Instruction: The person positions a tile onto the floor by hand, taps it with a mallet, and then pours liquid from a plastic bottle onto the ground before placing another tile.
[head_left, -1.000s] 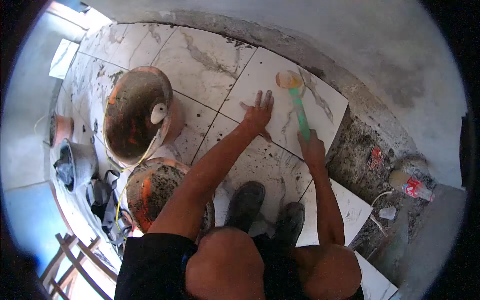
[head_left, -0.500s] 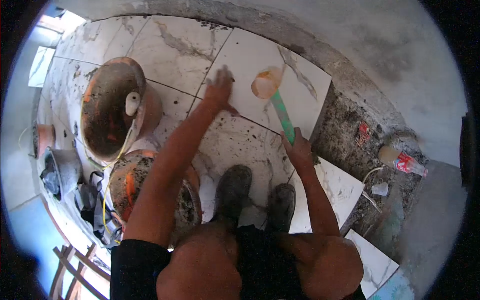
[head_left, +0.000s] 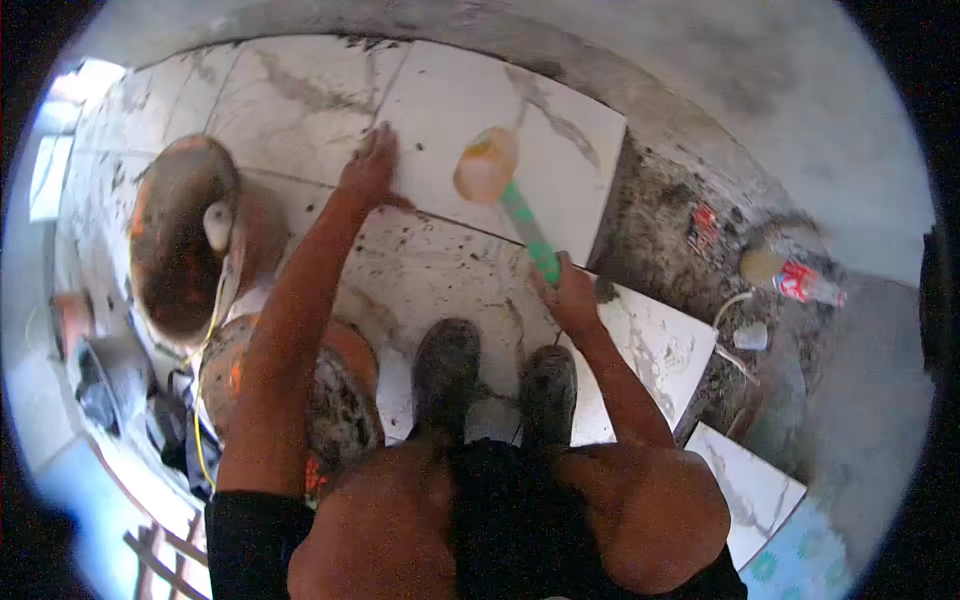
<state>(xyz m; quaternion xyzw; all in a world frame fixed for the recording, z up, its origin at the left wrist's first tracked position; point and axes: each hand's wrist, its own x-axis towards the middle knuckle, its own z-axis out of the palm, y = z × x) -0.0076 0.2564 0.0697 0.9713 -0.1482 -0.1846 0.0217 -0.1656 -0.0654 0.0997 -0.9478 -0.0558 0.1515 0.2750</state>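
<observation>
My right hand point(head_left: 568, 300) is closed around the green handle of a mallet point(head_left: 486, 165). The pale, orange-tinged mallet head overlaps the white marble-patterned tile point(head_left: 575, 140) beyond the hand. My left hand point(head_left: 372, 172) lies with fingers stretched out and thumb apart at the left edge of that tile, by the joint with the neighbouring tile point(head_left: 290, 85). Dark crumbs dot the tile point(head_left: 430, 265) nearer my boots, between the two arms.
Two mortar-stained buckets point(head_left: 262, 225) point(head_left: 360, 400) stand left, with a grey bucket point(head_left: 125, 370) behind. On the right are rough dirt point(head_left: 650, 210), a red-labelled bottle point(head_left: 805, 283), a plastic cup point(head_left: 750, 337) and another tile point(head_left: 740, 485). A concrete wall point(head_left: 740, 90) curves behind.
The whole view has shifted, so things appear farther left. My left hand has slid left toward the tile joint. The mallet head has moved slightly nearer me over the tile, still in my right hand.
</observation>
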